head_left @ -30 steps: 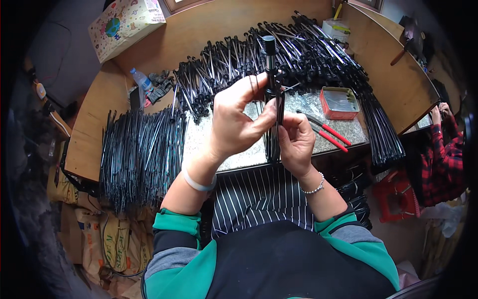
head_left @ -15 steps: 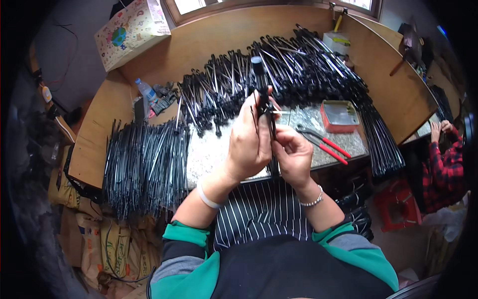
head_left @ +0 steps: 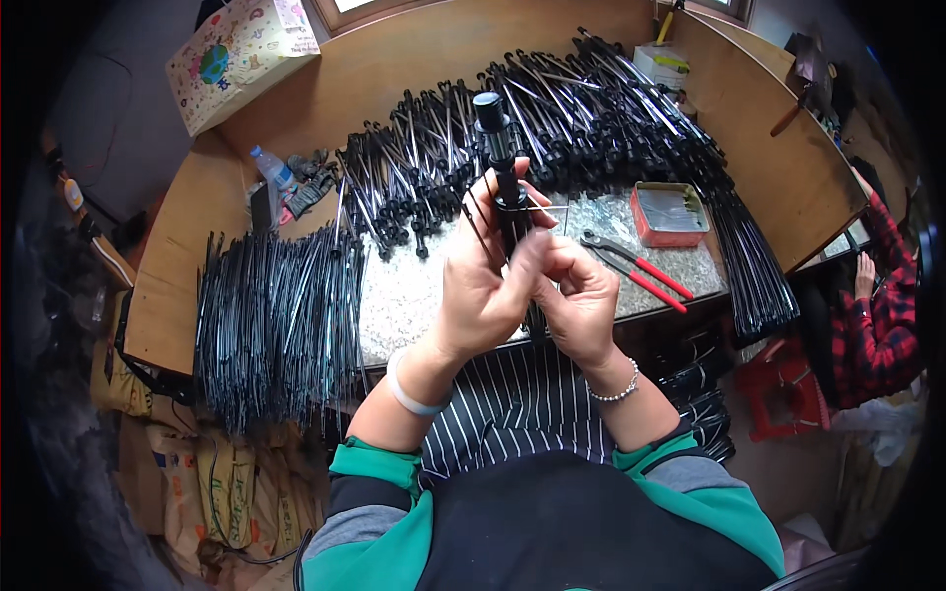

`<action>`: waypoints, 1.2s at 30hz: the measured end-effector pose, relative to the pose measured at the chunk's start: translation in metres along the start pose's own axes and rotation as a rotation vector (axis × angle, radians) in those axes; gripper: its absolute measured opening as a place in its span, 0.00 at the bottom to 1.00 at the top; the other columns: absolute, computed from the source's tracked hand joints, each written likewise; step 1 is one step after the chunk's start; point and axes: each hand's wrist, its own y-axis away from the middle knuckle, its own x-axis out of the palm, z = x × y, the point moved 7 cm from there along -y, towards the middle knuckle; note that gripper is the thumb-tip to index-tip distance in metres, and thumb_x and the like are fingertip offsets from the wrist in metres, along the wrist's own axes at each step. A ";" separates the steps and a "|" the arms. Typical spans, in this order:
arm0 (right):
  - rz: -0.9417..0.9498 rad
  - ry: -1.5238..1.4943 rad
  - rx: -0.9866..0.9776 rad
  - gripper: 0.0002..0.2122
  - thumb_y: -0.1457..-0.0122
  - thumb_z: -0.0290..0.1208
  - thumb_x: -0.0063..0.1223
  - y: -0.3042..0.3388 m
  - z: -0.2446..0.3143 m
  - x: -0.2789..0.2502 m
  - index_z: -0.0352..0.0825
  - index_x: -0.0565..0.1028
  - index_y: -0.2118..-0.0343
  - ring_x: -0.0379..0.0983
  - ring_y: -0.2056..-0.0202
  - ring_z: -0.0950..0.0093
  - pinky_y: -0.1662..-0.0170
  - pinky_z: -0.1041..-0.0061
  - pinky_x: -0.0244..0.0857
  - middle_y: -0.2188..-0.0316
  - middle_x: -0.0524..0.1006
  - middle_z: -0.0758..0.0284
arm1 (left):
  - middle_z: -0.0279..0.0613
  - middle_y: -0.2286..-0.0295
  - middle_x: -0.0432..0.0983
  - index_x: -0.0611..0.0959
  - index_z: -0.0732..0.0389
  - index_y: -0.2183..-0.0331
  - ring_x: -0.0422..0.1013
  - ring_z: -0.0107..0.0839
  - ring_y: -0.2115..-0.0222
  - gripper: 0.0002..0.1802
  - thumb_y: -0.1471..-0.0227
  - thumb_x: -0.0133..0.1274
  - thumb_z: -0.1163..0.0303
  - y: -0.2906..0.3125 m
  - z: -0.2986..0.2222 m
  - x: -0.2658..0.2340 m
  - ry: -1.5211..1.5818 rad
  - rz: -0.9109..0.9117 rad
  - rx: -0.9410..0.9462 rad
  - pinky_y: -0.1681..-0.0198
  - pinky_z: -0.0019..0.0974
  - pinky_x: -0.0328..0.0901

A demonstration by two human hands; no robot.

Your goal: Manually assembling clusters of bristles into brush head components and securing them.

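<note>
- your left hand [head_left: 478, 295] has its fingers curled round the black rod [head_left: 499, 143], which stands nearly upright above the pale tabletop [head_left: 404, 305], its top leaning a bit left
- your right hand [head_left: 581, 310] is bunched in narrow by your left thumb, can't tell what those fingertips are gripping
- a thin pin [head_left: 549, 208] pokes out rightward beside the rod
- red-handled pliers [head_left: 650, 279] lie to the right, near the red tin [head_left: 670, 232]
- big pile of rods [head_left: 443, 148] behind your hands

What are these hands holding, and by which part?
The left hand grips a black umbrella-like frame below its thick top; whether the right hand holds anything cannot be told.
</note>
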 end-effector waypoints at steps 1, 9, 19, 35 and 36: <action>0.026 0.067 -0.100 0.06 0.53 0.18 0.58 0.000 0.006 0.001 0.27 0.74 0.72 0.71 0.64 0.78 0.59 0.80 0.65 0.65 0.75 0.64 | 0.36 0.64 0.66 0.60 0.65 0.48 0.65 0.23 0.65 0.27 0.48 0.49 0.74 0.000 0.004 -0.002 0.003 -0.005 -0.012 0.60 0.26 0.63; -0.057 0.078 -0.098 0.06 0.50 0.18 0.56 0.009 0.007 -0.005 0.29 0.74 0.69 0.72 0.62 0.76 0.58 0.79 0.66 0.65 0.76 0.63 | 0.37 0.69 0.67 0.66 0.64 0.54 0.65 0.22 0.71 0.17 0.46 0.47 0.74 -0.001 0.005 -0.004 0.029 -0.020 0.066 0.65 0.25 0.63; -0.073 0.517 -0.317 0.24 0.54 0.37 0.62 0.021 0.018 -0.009 0.30 0.66 0.59 0.66 0.62 0.71 0.58 0.74 0.62 0.59 0.66 0.61 | 0.35 0.73 0.63 0.51 0.66 0.46 0.60 0.17 0.82 0.26 0.44 0.40 0.74 0.002 -0.003 -0.005 -0.232 -0.049 0.240 0.79 0.23 0.62; 0.228 0.853 -0.498 0.30 0.53 0.53 0.55 0.049 0.067 0.016 0.33 0.66 0.54 0.60 0.55 0.60 0.51 0.61 0.52 0.57 0.64 0.56 | 0.30 0.84 0.65 0.76 0.66 0.57 0.59 0.16 0.82 0.15 0.50 0.47 0.79 0.081 0.014 -0.001 -0.308 -0.029 -0.197 0.78 0.24 0.59; 0.181 0.922 -0.516 0.23 0.51 0.48 0.55 0.049 0.066 0.013 0.34 0.69 0.59 0.59 0.56 0.60 0.52 0.61 0.52 0.59 0.65 0.57 | 0.33 0.82 0.69 0.76 0.67 0.57 0.61 0.16 0.81 0.16 0.51 0.46 0.79 0.082 0.014 0.001 -0.314 -0.030 -0.148 0.77 0.25 0.60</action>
